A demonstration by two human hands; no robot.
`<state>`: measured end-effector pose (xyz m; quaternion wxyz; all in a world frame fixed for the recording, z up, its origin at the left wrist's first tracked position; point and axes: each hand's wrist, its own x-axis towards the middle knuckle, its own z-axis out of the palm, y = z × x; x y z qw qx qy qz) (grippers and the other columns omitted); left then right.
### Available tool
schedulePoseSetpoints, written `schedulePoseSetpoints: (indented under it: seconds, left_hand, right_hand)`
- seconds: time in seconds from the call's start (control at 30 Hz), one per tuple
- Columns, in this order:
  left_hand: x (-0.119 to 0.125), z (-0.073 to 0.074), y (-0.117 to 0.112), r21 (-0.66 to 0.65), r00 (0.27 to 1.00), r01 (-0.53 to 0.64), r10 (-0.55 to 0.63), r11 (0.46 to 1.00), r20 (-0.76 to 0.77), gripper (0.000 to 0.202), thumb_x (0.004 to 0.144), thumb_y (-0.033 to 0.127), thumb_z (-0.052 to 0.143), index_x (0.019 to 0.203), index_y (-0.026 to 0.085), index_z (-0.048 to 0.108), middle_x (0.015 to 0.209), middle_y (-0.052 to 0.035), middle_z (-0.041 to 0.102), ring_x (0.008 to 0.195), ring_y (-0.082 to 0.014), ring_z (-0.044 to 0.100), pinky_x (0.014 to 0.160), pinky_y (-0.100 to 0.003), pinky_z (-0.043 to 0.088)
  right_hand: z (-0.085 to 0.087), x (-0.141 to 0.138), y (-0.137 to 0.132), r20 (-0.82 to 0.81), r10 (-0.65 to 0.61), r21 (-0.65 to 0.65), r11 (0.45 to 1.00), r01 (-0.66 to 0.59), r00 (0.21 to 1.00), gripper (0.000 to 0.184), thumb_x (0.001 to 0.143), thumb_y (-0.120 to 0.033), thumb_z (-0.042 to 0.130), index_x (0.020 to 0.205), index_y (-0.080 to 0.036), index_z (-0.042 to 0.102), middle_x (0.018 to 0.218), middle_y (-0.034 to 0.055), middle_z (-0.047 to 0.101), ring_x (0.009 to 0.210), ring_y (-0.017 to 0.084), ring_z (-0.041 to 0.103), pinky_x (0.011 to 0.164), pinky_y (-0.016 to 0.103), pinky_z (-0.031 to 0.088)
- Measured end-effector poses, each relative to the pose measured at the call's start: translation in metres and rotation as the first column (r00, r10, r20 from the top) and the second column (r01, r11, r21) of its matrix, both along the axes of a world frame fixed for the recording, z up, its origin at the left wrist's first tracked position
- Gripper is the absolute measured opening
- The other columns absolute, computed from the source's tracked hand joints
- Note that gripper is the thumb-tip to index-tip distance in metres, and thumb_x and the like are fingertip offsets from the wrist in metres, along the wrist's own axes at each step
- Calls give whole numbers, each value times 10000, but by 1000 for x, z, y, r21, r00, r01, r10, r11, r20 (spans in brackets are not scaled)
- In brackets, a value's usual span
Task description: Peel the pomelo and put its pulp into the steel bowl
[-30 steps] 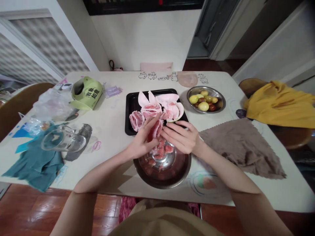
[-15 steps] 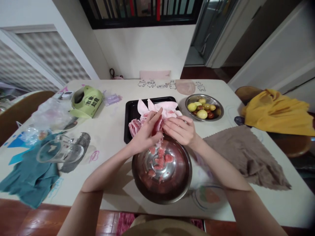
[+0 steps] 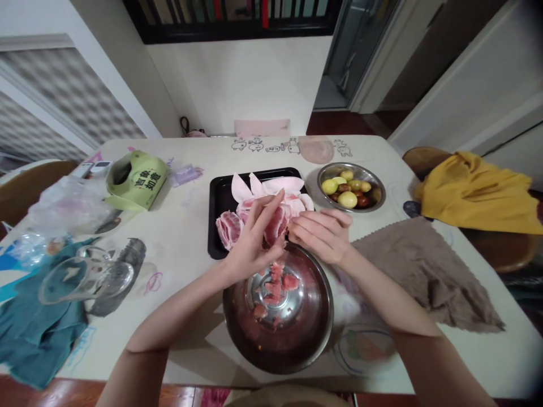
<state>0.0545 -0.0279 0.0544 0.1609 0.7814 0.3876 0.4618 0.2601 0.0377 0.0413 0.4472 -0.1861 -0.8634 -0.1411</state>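
My left hand (image 3: pixel 254 240) and my right hand (image 3: pixel 320 234) both grip a pink pomelo segment (image 3: pixel 278 223) above the far rim of a steel bowl (image 3: pixel 316 319). The fingers of both hands pinch the segment. Several red pieces of pomelo flesh (image 3: pixel 275 285) lie in the bowl. Behind my hands a black tray (image 3: pixel 217 206) carries another peeled segment (image 3: pixel 229 226) and the opened pink peel (image 3: pixel 275 186).
A small steel bowl of yellow and red fruits (image 3: pixel 350 189) stands at the back right. A brown cloth (image 3: pixel 419 271) lies right, a yellow cloth (image 3: pixel 475 189) on a chair. Left are a glass jug (image 3: pixel 80 274), teal cloth (image 3: pixel 34 333), green box (image 3: pixel 133 178) and plastic bag (image 3: pixel 63 203).
Both hands with the segment rose from inside the bowl to its far rim. The view shifted, so the bowl sits lower in the picture.
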Motion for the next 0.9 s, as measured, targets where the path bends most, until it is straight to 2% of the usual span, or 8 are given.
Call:
schedulePoseSetpoints:
  seconds: [0.03, 0.1, 0.27, 0.43, 0.53, 0.7, 0.8, 0.9]
  left_hand:
    - [0, 0, 0, 3, 1000, -23, 23, 1000, 4, 777, 950, 204, 600, 1636, 288, 246, 1419, -127, 450, 1319, -266, 457, 1151, -487, 442]
    - [-1, 0, 0, -13, 999, -52, 52, 999, 11, 771, 939, 198, 616, 1626, 289, 278, 1378, -118, 471, 1286, -255, 478, 1128, -468, 462]
    - [-5, 0, -2, -69, 999, -28, 31, 997, 41, 788, 906, 142, 622, 1614, 286, 307, 1307, -94, 521, 1195, -224, 532, 1095, -441, 490]
    - [-7, -2, -2, -69, 999, 9, -5, 998, 54, 756, 873, 104, 639, 1563, 276, 384, 1399, -108, 534, 1306, -252, 521, 1140, -469, 465]
    - [-7, -3, -1, -62, 997, 60, -56, 996, 56, 675, 869, 88, 631, 1496, 267, 456, 1384, -110, 564, 1311, -264, 538, 1142, -486, 467]
    - [-7, -9, 1, -40, 990, 126, -123, 991, 69, 591, 908, 104, 633, 1459, 258, 482, 1359, -126, 586, 1312, -270, 546, 1148, -498, 465]
    - [-11, -14, 5, -99, 981, 120, -103, 988, 164, 535, 922, 145, 655, 1422, 261, 505, 1352, -127, 575, 1297, -263, 555, 1124, -478, 483]
    - [-15, -19, 10, -122, 972, 117, -89, 986, 217, 494, 920, 176, 675, 1385, 252, 527, 1339, -130, 561, 1287, -262, 558, 1091, -458, 506]
  right_hand:
    - [-1, -2, 2, -41, 12, 129, 992, -7, 999, 91, 1002, -338, 677, 953, -336, 754, 954, -95, 812, 895, 119, 750, 823, 320, 490]
    - [0, -7, 6, -75, 29, 283, 959, -7, 997, 58, 980, -329, 706, 973, -333, 763, 957, -82, 815, 897, 136, 746, 863, 344, 480]
    - [4, -9, 4, -39, 17, 253, 968, -7, 999, 207, 973, -215, 700, 1114, -349, 768, 1056, -59, 814, 995, 148, 722, 955, 364, 431]
    - [8, 1, -10, 114, -35, 351, 936, -7, 993, 249, 1038, -181, 563, 1086, -306, 773, 1136, -58, 802, 1100, 120, 712, 939, 318, 441]
    - [7, 5, -11, 107, -57, 306, 952, 22, 993, 269, 1049, -202, 544, 1152, -327, 759, 1161, -63, 795, 1073, 137, 736, 882, 328, 469]
    - [2, 5, 6, -54, -65, 227, 971, 76, 996, 244, 994, -237, 671, 1203, -337, 746, 1070, -46, 815, 941, 176, 767, 842, 368, 486]
    - [-3, -1, 18, -144, -39, 172, 983, 64, 989, 201, 998, -241, 668, 1158, -315, 764, 998, -24, 818, 863, 177, 754, 866, 383, 469]
    - [-9, -7, 25, -160, -36, 156, 986, 61, 987, 152, 1003, -217, 657, 1078, -275, 776, 969, -5, 815, 842, 161, 736, 877, 377, 445]
